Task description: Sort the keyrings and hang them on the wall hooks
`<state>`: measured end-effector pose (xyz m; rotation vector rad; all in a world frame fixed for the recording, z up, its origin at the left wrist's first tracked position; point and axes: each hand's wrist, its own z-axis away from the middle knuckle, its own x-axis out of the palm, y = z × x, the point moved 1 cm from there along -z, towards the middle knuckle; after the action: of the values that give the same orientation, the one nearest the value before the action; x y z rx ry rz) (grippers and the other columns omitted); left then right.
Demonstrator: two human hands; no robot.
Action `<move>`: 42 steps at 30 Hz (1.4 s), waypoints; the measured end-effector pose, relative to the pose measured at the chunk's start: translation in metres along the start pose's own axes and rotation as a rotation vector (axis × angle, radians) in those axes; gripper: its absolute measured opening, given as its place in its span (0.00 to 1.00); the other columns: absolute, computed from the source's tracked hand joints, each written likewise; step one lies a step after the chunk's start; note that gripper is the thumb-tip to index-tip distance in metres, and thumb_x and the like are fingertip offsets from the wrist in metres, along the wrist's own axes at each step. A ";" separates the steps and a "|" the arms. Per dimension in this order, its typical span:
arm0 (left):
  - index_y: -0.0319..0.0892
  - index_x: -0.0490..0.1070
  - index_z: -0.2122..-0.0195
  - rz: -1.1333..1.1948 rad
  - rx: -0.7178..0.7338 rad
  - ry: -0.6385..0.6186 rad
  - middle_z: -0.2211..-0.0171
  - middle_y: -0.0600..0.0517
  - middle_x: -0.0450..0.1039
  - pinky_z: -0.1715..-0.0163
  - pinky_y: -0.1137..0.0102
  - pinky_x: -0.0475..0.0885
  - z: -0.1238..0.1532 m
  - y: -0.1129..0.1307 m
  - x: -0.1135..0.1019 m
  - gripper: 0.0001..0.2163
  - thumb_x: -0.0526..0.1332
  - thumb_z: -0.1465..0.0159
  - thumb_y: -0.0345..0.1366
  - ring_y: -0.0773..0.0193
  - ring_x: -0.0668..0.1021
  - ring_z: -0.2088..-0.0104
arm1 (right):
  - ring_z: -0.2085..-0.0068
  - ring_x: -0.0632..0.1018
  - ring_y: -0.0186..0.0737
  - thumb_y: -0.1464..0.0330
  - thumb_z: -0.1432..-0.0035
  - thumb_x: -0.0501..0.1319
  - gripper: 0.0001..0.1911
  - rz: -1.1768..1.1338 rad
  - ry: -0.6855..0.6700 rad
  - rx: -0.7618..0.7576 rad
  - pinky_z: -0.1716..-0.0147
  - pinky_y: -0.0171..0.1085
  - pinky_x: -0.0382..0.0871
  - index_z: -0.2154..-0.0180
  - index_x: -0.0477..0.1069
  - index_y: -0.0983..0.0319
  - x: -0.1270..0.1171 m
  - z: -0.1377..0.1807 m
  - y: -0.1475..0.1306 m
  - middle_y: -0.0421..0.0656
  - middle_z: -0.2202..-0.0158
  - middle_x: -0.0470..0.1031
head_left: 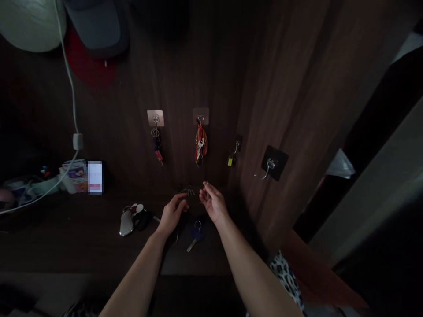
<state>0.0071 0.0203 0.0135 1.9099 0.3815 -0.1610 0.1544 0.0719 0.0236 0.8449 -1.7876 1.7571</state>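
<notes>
At the back of the dark shelf (66,246), small metal pieces (190,192) are between the separated left hand (170,215) and right hand (214,204), closer to the left, but I cannot tell if either grips something.

The left forearm (135,273), towards seven o'clock, and the right forearm (254,264), towards five, are bare and slender, narrowing to the wrists. The left hand (169,216) and right hand (214,205) are bare too, with slim fingers (177,197). Black-spotted pale cloth (287,276), leopard-like, shows near five o'clock; whether it is worn is hard to tell.
</notes>
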 end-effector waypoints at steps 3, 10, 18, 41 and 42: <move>0.41 0.67 0.55 -0.009 -0.018 0.005 0.74 0.54 0.72 0.68 0.71 0.68 -0.001 -0.001 0.000 0.17 0.54 0.41 0.44 0.66 0.74 0.73 | 0.75 0.74 0.30 0.68 0.60 0.69 0.12 -0.029 0.054 -0.057 0.78 0.30 0.69 0.69 0.73 0.59 -0.004 -0.010 -0.008 0.37 0.76 0.73; 0.42 0.69 0.58 -0.072 -0.017 -0.019 0.75 0.53 0.73 0.69 0.70 0.68 -0.002 -0.004 -0.001 0.16 0.54 0.42 0.45 0.65 0.75 0.73 | 0.79 0.70 0.25 0.70 0.57 0.67 0.08 -0.193 0.104 -0.156 0.82 0.26 0.66 0.71 0.71 0.57 0.012 -0.046 -0.047 0.33 0.79 0.70; 0.43 0.71 0.61 -0.112 -0.027 -0.026 0.75 0.53 0.74 0.70 0.70 0.68 -0.001 -0.003 -0.001 0.16 0.54 0.43 0.46 0.64 0.75 0.73 | 0.84 0.65 0.23 0.66 0.50 0.63 0.06 -0.160 0.050 -0.153 0.86 0.25 0.60 0.75 0.67 0.56 0.028 -0.084 -0.079 0.31 0.83 0.66; 0.42 0.73 0.64 -0.133 -0.052 -0.051 0.75 0.53 0.74 0.70 0.71 0.67 -0.002 -0.002 -0.001 0.16 0.54 0.43 0.47 0.64 0.75 0.73 | 0.85 0.66 0.22 0.70 0.44 0.57 0.09 -0.482 0.075 -0.157 0.87 0.23 0.61 0.76 0.68 0.58 0.012 -0.088 -0.069 0.30 0.85 0.68; 0.42 0.73 0.64 -0.140 -0.054 -0.058 0.75 0.53 0.74 0.70 0.71 0.67 -0.002 -0.001 -0.001 0.16 0.53 0.43 0.48 0.64 0.75 0.73 | 0.85 0.66 0.22 0.70 0.44 0.57 0.09 -0.485 0.078 -0.150 0.87 0.22 0.61 0.76 0.68 0.58 0.010 -0.087 -0.067 0.30 0.85 0.68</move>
<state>0.0056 0.0225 0.0133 1.8215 0.4761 -0.2949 0.1892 0.1585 0.0818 1.0270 -1.4845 1.3093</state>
